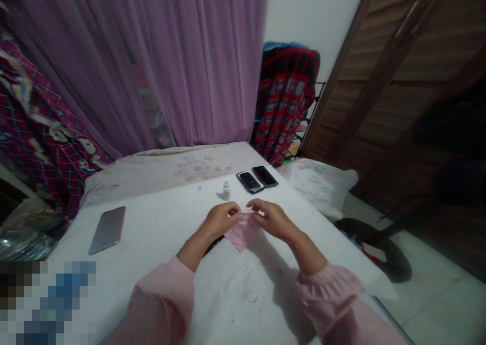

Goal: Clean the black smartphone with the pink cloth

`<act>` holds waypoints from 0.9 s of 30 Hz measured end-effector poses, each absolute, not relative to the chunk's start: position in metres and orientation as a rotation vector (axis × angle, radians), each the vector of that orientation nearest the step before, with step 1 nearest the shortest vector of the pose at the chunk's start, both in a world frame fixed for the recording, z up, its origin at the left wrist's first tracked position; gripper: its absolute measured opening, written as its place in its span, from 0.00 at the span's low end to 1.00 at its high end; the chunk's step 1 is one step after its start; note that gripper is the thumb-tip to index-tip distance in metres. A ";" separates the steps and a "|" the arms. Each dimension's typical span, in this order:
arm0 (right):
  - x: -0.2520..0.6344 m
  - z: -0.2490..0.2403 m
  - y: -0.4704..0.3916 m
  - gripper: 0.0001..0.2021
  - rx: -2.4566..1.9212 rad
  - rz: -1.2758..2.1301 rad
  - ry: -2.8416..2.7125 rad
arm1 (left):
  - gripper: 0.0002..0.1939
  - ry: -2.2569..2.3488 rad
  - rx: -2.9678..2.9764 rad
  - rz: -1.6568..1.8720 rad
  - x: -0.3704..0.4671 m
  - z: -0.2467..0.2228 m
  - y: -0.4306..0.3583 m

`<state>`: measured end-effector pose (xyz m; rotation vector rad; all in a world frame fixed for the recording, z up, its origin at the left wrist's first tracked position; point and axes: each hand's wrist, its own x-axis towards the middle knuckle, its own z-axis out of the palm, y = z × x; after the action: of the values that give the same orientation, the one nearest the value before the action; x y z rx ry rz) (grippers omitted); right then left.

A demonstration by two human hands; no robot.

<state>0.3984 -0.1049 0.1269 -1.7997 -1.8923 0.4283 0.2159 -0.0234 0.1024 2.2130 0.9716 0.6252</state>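
A small pink cloth (243,231) hangs between my two hands over the white-covered table, its lower corner pointing toward me. My left hand (222,218) pinches its upper left edge between thumb and fingers. On the other side, my right hand (275,218) grips the upper right edge the same way. Just beyond the cloth stands a small white bottle (227,190), upright and apart from both hands. Partly hidden under my left forearm lies a dark, thin object (213,245) whose kind I cannot make out.
Two dark phones (249,181) lie side by side at the back right. Toward the left rests a rose-coloured phone or tablet (108,229). A tiny grey square (199,188) lies left of the bottle. White plastic bags (319,183) sit beyond the table's right edge.
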 end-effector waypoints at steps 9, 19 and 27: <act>0.428 0.128 -0.098 0.07 -1.590 0.330 -1.729 | 0.12 0.932 2.159 0.911 0.224 0.113 -0.032; 0.411 0.062 -0.153 0.15 -1.740 0.781 -1.862 | 0.19 0.994 2.376 0.454 0.186 0.042 -0.104; 0.412 0.065 -0.154 0.15 -1.878 0.602 -1.970 | 0.35 1.058 2.580 0.509 0.203 0.040 -0.124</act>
<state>0.4124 -0.1541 0.0653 -1.8779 -1.9696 0.6017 0.2034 -0.1238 0.0400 2.5797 1.0578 0.5091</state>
